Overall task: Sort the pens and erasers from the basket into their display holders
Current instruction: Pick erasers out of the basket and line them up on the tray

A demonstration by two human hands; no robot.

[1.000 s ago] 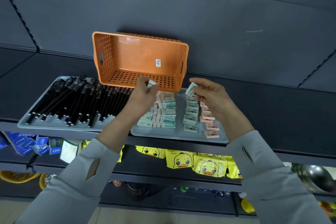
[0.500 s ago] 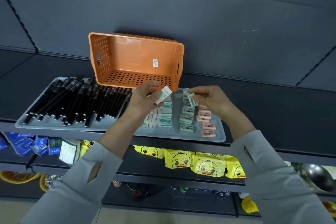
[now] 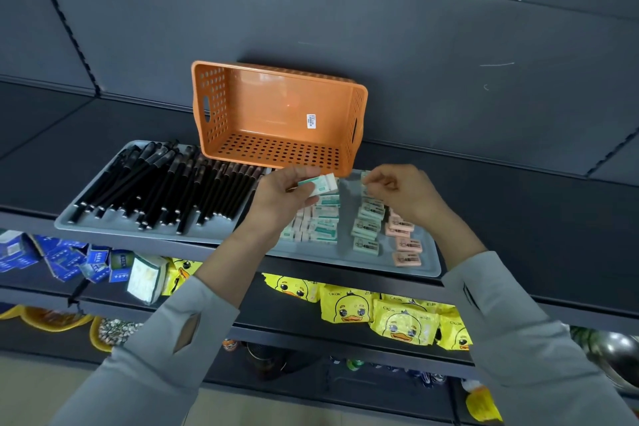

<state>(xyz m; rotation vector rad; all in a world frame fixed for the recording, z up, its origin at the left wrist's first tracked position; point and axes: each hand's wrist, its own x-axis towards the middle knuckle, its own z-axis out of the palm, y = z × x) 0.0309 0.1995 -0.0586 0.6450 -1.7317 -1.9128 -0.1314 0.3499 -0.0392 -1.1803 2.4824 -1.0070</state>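
Clearly the left hand [image 3: 279, 198] pinches an eraser [image 3: 323, 183] — right hand [image 3: 405, 191], perhaps another.

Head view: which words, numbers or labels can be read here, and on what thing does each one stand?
"4B": on the pink erasers.
"CKOK", as far as it reads: on the yellow duck packets.
Too small to read: the white sticker in the orange basket, and the blue boxes.
Blurred: the print on the white-green eraser in the left hand.

Dim, even light; wide-angle bending at the edges; moving hands slightly blurred.
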